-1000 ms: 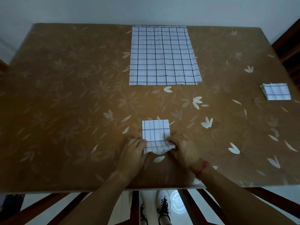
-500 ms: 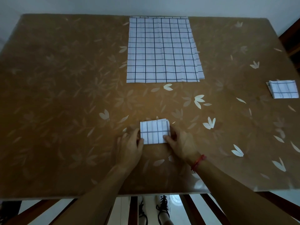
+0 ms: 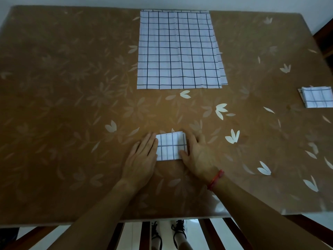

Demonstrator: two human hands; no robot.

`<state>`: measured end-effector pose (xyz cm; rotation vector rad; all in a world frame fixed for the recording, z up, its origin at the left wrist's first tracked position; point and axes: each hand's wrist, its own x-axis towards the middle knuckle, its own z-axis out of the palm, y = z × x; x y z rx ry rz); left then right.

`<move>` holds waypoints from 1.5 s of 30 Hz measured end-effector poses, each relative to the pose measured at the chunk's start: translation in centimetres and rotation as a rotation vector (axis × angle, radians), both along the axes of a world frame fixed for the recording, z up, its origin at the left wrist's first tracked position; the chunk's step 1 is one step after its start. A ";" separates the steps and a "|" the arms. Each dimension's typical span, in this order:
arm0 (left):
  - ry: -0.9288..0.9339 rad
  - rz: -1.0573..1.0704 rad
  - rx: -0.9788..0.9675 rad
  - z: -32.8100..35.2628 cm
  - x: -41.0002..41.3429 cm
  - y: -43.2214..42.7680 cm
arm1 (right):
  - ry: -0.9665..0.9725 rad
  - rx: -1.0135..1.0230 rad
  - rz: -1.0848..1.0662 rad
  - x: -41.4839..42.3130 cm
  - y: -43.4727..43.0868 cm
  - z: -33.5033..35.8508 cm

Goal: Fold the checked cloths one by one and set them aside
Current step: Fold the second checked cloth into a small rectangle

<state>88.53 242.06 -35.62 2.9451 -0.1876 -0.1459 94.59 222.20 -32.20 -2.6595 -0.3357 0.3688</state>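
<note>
A brown desk (image 3: 63, 87) with a glossy cover printed in pale leaves fills the view.

Left of centre, near the front edge, the left hand (image 3: 142, 156) lies palm down on the desk. Its grip is spread flat, with the fingers straight and close together, and their inner side touches the left edge of a small folded white cloth with thin dark checks (image 3: 170, 147). This cloth rests flat on the desk between the two hands, a compact rectangle whose layered edges show at its upper right corner.

Well beyond it, at the far edge of the desk, lies a stack of large unfolded white checked cloths (image 3: 178, 49), with the lower layers peeking out along the right side.

The right hand (image 3: 200, 154) is also palm down. Its grip is spread, the fingers run straight along the folded cloth's right edge, and the thumb rests on the cloth's lower right corner. A red string bracelet (image 3: 215, 180) circles that wrist.

At the far right, partly cut off by the frame, a pile of small folded checked cloths (image 3: 318, 99) sits well apart from the hands.
</note>
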 end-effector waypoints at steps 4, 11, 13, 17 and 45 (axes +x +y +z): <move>-0.018 -0.017 0.016 -0.4 0.0 0.2 | -0.237 -0.099 0.148 -0.5 1.9 0.3; -0.024 -0.080 0.028 -0.5 -0.1 0.3 | -0.254 -0.080 0.448 -1.3 5.4 -2.7; -0.031 -0.085 0.024 -0.5 0.0 0.4 | -0.218 -0.092 0.454 -1.3 5.3 -3.4; -0.039 -0.094 0.042 -0.6 -0.1 0.5 | -0.231 -0.160 0.448 -1.3 5.4 -3.9; 0.056 -0.052 -0.020 1.1 0.8 0.2 | -0.127 -0.352 0.444 0.7 -1.8 -1.9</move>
